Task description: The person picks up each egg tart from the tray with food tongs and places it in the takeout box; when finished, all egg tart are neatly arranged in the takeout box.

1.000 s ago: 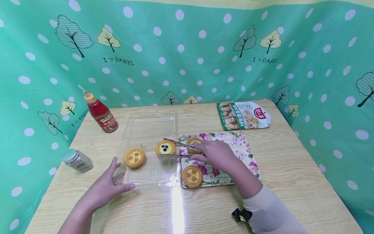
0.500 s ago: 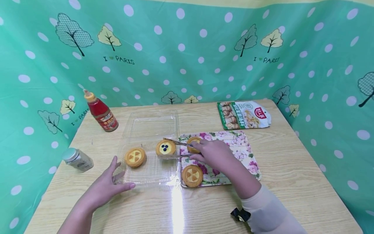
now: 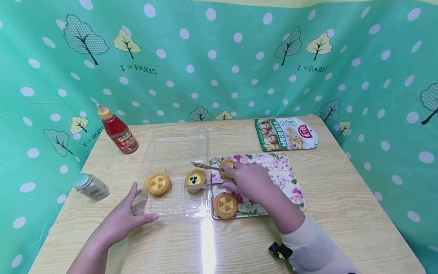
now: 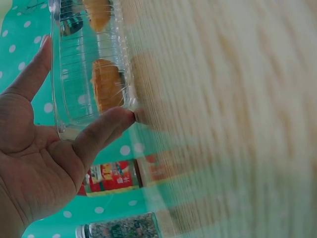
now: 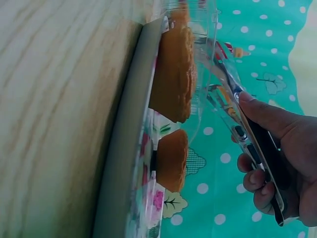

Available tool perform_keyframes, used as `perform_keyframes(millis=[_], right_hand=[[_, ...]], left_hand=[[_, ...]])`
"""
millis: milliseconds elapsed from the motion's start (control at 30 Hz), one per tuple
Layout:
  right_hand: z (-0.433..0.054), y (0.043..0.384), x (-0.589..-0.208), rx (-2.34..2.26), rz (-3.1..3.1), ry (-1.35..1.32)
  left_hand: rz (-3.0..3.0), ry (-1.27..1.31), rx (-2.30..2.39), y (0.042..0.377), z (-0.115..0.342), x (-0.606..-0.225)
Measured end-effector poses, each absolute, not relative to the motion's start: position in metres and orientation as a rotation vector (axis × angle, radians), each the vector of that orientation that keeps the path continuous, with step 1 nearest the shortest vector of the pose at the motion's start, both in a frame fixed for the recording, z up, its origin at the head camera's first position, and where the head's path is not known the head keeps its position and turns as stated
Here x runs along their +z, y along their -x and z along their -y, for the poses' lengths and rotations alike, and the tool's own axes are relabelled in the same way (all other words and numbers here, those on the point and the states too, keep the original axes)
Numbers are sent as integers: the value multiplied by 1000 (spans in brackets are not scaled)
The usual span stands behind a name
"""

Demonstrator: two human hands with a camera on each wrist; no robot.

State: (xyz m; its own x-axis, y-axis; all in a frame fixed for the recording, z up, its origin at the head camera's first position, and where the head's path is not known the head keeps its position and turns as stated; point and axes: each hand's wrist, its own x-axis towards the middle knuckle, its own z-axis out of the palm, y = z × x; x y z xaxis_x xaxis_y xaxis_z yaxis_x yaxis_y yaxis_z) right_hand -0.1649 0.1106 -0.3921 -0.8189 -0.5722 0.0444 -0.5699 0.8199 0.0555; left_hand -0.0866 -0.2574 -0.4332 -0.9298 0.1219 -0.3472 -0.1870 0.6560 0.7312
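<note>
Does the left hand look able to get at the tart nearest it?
Likely yes: the left hand is at the clear box, the tart sits just inside, and the lid lies open, leaving the way free from above.

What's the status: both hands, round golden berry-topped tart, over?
Right hand grips silver metal tongs, arms parted. Left hand spread at corner of clear plastic container. Berry-topped tart inside; transparent lid open, not obstructing.

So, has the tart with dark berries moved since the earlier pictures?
Yes, downward in the head view: the berry tart now appears slightly closer to the near edge of the clear container.
</note>
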Motion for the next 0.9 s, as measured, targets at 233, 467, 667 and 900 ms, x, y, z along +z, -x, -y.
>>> perform_keyframes(millis=[233,467,667,900], right_hand=[[-108,163,-384,-28,2976,-913],[-102,163,-381,-105,2908,-939],[-92,165,-379,-192,2921,-970],[-85,167,-375,-194,2938,-993]], left_hand=[[-2506,52,1166,87,257,-433],[-2512,60,1134,87,258,-433],[-2511,60,1140,87,258,-435],[-2511,58,1149,87,259,-435]])
